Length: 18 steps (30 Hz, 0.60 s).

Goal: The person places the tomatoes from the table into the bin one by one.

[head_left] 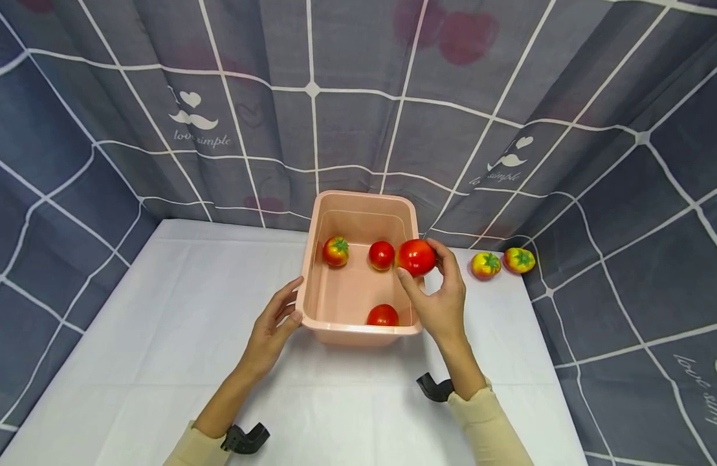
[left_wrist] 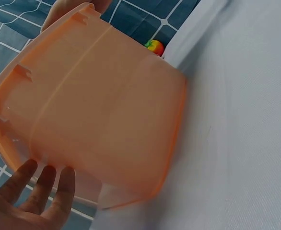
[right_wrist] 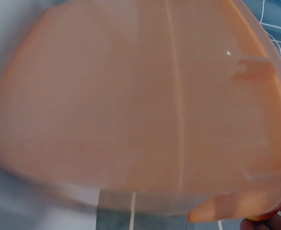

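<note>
A pink plastic bin [head_left: 364,333] stands on the white table, its wall [left_wrist: 107,105] filling much of both wrist views. My right hand [head_left: 442,304] holds a shiny red tomato [head_left: 416,257] between thumb and fingers, over the bin's right rim. Inside the bin lie a red tomato [head_left: 382,255], another red one [head_left: 383,316] near the front wall, and a yellow-red tomato [head_left: 336,251] with a green top. At the bin's left rim, my left hand [head_left: 271,333] touches the side with fairly straight, spread fingers [left_wrist: 64,191]. In the right wrist view the held tomato is mostly hidden.
Two yellow-red tomatoes with green tops, one nearer [head_left: 485,265] and one farther [head_left: 519,260], lie at the table's back right corner. A grey checked curtain [head_left: 265,123] encloses the back and sides of the white table [head_left: 160,323]. Black straps sit on both wrists.
</note>
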Each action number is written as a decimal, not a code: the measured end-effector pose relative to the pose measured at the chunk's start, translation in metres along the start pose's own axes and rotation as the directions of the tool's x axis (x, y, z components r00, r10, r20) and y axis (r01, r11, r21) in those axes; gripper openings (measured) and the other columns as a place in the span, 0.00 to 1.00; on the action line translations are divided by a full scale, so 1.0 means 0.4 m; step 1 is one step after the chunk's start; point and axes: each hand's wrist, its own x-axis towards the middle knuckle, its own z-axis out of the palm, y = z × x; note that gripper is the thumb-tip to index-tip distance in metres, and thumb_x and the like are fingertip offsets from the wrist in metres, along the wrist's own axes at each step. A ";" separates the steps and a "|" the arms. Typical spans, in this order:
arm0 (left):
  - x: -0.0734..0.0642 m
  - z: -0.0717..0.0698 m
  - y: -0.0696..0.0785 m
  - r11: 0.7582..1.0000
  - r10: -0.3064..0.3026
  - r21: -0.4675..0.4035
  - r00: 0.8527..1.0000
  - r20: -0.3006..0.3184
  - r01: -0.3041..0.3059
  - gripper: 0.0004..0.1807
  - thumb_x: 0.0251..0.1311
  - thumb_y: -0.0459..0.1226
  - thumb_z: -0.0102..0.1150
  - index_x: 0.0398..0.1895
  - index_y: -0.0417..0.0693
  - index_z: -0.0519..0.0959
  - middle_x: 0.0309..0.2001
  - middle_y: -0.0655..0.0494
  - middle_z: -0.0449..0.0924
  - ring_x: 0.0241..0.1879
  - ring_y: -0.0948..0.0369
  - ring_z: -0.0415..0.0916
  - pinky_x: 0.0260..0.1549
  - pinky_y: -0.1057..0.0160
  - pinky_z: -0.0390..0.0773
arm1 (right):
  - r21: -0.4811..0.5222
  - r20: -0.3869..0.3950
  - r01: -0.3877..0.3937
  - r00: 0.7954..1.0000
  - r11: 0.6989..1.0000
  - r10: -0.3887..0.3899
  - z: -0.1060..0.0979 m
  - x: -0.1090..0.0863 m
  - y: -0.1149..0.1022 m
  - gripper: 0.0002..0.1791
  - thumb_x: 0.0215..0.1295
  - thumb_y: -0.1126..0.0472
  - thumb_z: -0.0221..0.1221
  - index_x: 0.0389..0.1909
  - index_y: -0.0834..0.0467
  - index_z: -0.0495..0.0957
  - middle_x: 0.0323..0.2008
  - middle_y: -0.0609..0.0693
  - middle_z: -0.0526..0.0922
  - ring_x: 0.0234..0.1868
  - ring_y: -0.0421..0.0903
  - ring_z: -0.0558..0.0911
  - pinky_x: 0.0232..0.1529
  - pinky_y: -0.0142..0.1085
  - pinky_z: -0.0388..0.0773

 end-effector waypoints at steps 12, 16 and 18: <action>0.001 -0.001 0.000 1.000 0.003 0.006 1.000 -0.001 -0.003 0.34 0.81 0.31 0.51 0.86 0.57 0.61 0.72 0.50 0.72 0.66 0.63 0.79 0.56 0.70 0.85 | -0.009 0.080 -0.033 0.996 0.999 0.034 0.029 -0.003 -0.026 0.39 0.61 0.55 0.78 0.72 0.53 0.74 0.66 0.49 0.82 0.65 0.48 0.82 0.72 0.39 0.78; 0.000 -0.001 0.000 1.000 0.003 0.003 1.000 0.002 -0.003 0.34 0.81 0.31 0.51 0.86 0.57 0.61 0.72 0.49 0.72 0.66 0.64 0.79 0.56 0.70 0.85 | -0.014 0.086 -0.029 0.996 0.999 0.030 0.033 -0.004 -0.026 0.39 0.61 0.55 0.78 0.72 0.54 0.74 0.65 0.50 0.83 0.65 0.48 0.83 0.72 0.33 0.77; -0.001 -0.001 -0.001 1.000 0.003 0.004 1.000 0.003 -0.003 0.34 0.81 0.31 0.51 0.86 0.57 0.61 0.72 0.49 0.71 0.66 0.65 0.79 0.56 0.70 0.85 | -0.014 0.088 -0.027 0.996 1.000 0.028 0.034 -0.004 -0.025 0.39 0.61 0.55 0.79 0.72 0.54 0.75 0.65 0.50 0.83 0.64 0.48 0.83 0.72 0.33 0.77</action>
